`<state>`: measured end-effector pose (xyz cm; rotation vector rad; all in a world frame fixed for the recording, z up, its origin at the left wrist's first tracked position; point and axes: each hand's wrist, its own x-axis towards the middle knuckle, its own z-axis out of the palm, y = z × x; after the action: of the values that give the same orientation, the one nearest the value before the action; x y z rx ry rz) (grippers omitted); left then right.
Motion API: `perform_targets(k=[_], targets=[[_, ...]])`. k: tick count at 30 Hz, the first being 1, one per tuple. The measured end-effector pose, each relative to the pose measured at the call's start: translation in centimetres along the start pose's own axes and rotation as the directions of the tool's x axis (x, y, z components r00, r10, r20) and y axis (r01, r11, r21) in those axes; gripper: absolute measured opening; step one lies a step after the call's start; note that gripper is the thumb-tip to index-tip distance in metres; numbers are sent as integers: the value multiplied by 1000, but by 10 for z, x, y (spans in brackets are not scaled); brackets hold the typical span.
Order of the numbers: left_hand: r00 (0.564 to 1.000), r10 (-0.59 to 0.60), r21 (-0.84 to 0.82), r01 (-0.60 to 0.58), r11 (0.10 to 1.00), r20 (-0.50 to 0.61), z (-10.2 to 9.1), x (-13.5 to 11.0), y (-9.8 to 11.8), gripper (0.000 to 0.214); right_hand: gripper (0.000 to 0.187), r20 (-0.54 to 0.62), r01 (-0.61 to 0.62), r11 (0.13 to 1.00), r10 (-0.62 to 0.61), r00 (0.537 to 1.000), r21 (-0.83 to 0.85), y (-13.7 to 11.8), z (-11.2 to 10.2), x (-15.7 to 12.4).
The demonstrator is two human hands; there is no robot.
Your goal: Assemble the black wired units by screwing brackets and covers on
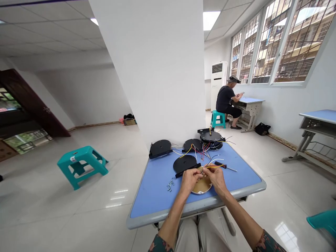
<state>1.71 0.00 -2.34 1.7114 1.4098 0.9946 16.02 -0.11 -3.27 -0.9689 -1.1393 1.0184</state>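
Observation:
A round tan disc (201, 187) with a pale rim lies near the front edge of the blue-topped desk (154, 191), under both hands. My right hand (215, 177) is closed on a bundle of thin wires (213, 167), with yellow and white strands running out past the fingers. My left hand (191, 179) is closed too, its fingertips meeting the right ones above the disc and pinching the same wires; their exact grip is hidden. Just beyond the left hand is a black round plate with a flat bracket (184, 164). A screwdriver (226, 167) rests beyond the right hand.
Small silver screws (170, 184) are scattered left of the disc. More black round housings (160, 148) and a wired stack (211, 137) sit along the back, against a white pillar (162, 70). Green stools (82, 164) stand on the floor. Another person (226, 98) sits at a far desk.

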Motion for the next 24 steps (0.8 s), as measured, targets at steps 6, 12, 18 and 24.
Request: perform_targets(k=[6,12,18,24], targets=[[1000,1,-16,-1,1000,-9,1,-4,1,12,46,-156,28,996,-14,988,88,-15,-6,3],[1000,3,-28,-4,1000,-23,2,-8,-5,14,43,-224,62,990,-33,974,125,-30,-14,3],[979,201,-55,-203,978,-40,0,-15,12,22,40,-152,64,989,-43,987,134,-45,-10,-1],[935,340,-46,-346,937,-101,3,-13,45,24,37,-135,96,994,-88,987,54,-48,-8,1]])
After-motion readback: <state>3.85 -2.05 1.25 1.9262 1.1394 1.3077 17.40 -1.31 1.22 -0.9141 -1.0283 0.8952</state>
